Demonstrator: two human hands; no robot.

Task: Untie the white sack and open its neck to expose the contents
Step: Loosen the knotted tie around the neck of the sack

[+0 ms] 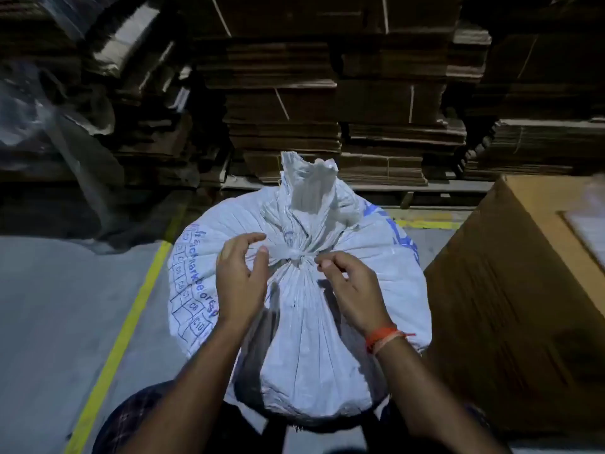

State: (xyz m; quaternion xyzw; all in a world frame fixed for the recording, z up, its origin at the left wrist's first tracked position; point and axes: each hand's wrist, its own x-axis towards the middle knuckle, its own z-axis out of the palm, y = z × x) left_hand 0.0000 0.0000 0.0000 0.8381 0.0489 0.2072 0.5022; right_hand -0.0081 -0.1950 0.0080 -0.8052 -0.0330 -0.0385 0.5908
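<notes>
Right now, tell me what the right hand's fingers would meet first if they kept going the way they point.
Likely the knot at the white sack neck; the right hand points left toward it.

One sack, one knot, two hands, one box, one wristband, many cardboard stacks.

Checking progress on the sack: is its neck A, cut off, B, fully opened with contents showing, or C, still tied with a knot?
C: the white sack is still cinched by a knot, with both hands beside it.
</notes>
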